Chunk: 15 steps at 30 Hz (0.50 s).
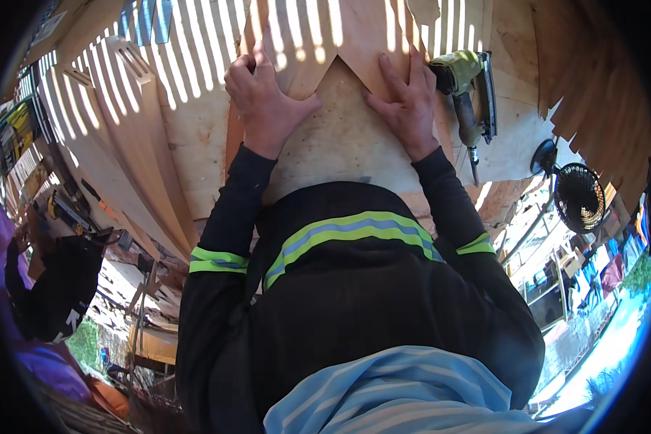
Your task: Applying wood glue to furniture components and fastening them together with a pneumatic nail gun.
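Two flat wooden pieces lie on the worktable, their near ends slanting to form an upside-down V notch. My left hand (267,103) rests on the left wooden piece (307,61), its thumb stretched toward the notch and its other fingers bent near the outer edge. On the right wooden piece (369,54) lies my right hand (409,105), fingers spread and pointing away from me, thumb beside the notch. A green and black nail gun (464,94) lies just right of that hand. Striped sunlight crosses the far ends of the wood.
The plywood tabletop (333,137) spreads between my arms. Long timber boards (141,137) lean along the left side. A small black fan (579,195) stands at the right edge. At the far left is another person in a dark top (58,289).
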Each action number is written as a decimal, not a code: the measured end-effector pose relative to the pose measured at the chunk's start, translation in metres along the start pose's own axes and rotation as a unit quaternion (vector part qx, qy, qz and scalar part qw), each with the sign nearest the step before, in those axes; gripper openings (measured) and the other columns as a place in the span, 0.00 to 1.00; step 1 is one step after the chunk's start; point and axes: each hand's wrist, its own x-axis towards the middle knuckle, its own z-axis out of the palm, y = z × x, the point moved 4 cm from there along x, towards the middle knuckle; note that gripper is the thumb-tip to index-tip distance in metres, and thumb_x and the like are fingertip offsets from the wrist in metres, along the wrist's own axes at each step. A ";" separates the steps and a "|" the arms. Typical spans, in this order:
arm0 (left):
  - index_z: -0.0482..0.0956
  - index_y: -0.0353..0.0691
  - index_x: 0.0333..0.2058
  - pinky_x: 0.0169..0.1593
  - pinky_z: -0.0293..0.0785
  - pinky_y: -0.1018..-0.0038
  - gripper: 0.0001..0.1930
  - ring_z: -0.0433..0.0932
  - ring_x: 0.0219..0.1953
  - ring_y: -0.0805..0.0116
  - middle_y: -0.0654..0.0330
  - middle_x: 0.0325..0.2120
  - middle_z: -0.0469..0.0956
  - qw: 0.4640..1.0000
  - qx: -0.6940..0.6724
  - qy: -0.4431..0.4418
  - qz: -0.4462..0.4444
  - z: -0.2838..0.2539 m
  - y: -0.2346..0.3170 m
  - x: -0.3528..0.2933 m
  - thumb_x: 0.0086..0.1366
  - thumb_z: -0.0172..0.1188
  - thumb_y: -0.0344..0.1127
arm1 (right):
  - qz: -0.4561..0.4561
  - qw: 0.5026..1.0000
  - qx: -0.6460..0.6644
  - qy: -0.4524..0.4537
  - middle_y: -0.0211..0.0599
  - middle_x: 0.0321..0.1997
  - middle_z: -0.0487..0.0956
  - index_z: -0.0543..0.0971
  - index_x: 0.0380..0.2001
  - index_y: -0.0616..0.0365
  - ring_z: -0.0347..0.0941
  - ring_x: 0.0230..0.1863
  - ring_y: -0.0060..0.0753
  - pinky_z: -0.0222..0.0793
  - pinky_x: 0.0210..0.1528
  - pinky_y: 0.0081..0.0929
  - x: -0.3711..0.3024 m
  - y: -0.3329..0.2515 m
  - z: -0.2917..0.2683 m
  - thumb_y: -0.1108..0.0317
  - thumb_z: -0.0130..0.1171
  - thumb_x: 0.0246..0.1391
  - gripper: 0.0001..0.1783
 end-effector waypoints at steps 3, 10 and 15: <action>0.66 0.28 0.67 0.62 0.64 0.54 0.60 0.62 0.55 0.48 0.48 0.50 0.62 1.000 0.002 -0.005 -0.002 0.001 0.000 -0.001 0.35 0.80 0.52 | 0.003 1.000 0.003 0.002 0.62 0.73 0.66 0.82 0.64 0.38 0.68 0.63 0.63 0.70 0.65 0.49 0.000 0.001 0.001 0.57 0.80 0.41 0.42; 0.63 0.25 0.69 0.63 0.64 0.56 0.61 0.61 0.56 0.48 0.47 0.52 0.61 1.000 -0.001 -0.012 0.005 0.005 -0.001 0.005 0.37 0.79 0.51 | -0.006 1.000 0.006 0.005 0.62 0.74 0.66 0.83 0.63 0.38 0.68 0.63 0.61 0.70 0.65 0.47 0.002 0.000 0.001 0.57 0.80 0.39 0.41; 0.63 0.23 0.69 0.64 0.64 0.57 0.62 0.60 0.57 0.47 0.46 0.52 0.60 1.000 0.012 -0.012 0.009 0.009 -0.003 0.000 0.37 0.78 0.53 | -0.012 1.000 0.008 0.018 0.62 0.74 0.66 0.84 0.61 0.40 0.68 0.63 0.60 0.69 0.66 0.46 0.000 0.002 0.004 0.57 0.81 0.38 0.40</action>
